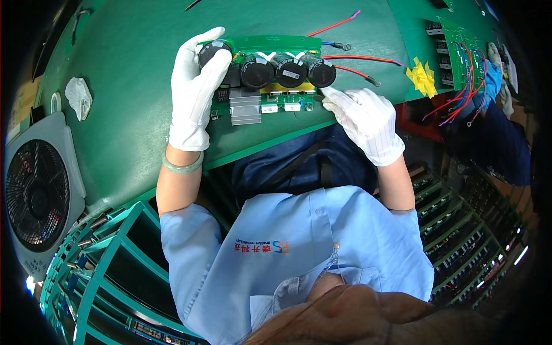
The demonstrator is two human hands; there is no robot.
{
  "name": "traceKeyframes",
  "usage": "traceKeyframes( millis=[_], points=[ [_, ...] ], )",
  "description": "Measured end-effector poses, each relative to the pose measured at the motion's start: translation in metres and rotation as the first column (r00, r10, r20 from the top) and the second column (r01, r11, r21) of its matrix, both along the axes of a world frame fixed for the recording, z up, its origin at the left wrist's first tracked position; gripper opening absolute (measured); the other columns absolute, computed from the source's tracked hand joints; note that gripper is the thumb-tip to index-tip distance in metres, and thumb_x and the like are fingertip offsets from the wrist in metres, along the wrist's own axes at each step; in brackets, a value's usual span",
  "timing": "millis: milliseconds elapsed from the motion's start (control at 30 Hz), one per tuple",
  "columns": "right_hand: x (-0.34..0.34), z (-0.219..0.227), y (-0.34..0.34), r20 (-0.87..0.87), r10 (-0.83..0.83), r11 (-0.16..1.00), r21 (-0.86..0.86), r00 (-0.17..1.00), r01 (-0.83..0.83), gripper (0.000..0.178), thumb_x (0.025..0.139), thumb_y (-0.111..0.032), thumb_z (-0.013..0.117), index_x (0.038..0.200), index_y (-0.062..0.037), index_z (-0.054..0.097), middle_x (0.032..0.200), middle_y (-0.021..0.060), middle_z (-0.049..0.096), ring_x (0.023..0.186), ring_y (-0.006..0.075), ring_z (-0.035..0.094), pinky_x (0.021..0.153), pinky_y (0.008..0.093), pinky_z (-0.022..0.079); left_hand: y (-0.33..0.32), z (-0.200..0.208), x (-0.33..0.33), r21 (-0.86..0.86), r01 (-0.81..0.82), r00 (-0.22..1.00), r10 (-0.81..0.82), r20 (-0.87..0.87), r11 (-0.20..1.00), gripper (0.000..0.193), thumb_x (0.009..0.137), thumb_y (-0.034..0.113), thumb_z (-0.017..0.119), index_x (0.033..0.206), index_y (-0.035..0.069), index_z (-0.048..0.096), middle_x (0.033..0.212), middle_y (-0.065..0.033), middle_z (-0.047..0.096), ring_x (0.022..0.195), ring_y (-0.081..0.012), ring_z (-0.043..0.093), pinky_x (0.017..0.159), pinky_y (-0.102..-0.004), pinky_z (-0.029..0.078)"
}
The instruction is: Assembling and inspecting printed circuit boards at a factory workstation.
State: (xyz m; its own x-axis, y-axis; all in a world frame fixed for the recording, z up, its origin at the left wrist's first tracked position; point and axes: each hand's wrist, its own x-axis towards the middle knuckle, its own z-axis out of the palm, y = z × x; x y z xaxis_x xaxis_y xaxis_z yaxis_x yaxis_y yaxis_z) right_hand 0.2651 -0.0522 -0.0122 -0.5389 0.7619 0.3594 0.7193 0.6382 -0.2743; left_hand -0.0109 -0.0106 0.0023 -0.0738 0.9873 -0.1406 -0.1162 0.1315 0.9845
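A green circuit board (276, 43) is held over the green worktop, with several black cylindrical capacitors (257, 72) in a row. A grey finned heat sink (245, 106) and white blocks lie along its near side; red and blue wires (363, 59) stick out to the right. In a white glove, my left hand (194, 95) is wrapped round the board's left end, fingers and thumb about the leftmost capacitor. My right hand (368, 123), also gloved, has its fingers pinched together at the near right corner. A small dark tip shows at those fingers; what it belongs to is hidden.
A grey fan (39, 195) stands at the left, near a crumpled white cloth (79, 99). Yellow scraps (422, 77) lie right of the wires. At far right, a co-worker's blue-gloved hand (492, 83) is beside another wired board (457, 54). Racks (460, 236) flank me.
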Motion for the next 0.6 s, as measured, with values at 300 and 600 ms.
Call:
traceKeyframes(
  millis=[300,600],
  points=[
    [0.0007,-0.0001,0.0037,0.001,0.034,0.999,0.003,0.999,-0.034,0.038,0.073,-0.016,0.072,0.111,-0.014,0.067,0.072,0.0003,0.058,0.061,0.0166,0.054,0.05,0.0292,0.042,0.0006,-0.0014,-0.0004,0.005,0.007,1.0,-0.007,-0.008,1.0,0.04,0.086,0.01,0.067,0.123,0.003,0.054,0.096,0.0001,0.056,0.081,-0.0037,0.051,0.073,-0.0169,0.044],
    [0.0012,0.0006,0.0066,-0.024,0.062,0.998,-0.01,0.998,-0.062,0.038,0.073,-0.014,0.072,0.11,-0.0129,0.067,0.072,0.0011,0.057,0.062,0.0172,0.054,0.051,0.0295,0.042,0.0002,0.0024,0.001,-0.006,0.009,1.0,-0.009,-0.026,1.0,0.04,0.086,0.01,0.068,0.123,0.003,0.054,0.095,0.0004,0.056,0.082,-0.0041,0.051,0.073,-0.017,0.044]
  ],
)
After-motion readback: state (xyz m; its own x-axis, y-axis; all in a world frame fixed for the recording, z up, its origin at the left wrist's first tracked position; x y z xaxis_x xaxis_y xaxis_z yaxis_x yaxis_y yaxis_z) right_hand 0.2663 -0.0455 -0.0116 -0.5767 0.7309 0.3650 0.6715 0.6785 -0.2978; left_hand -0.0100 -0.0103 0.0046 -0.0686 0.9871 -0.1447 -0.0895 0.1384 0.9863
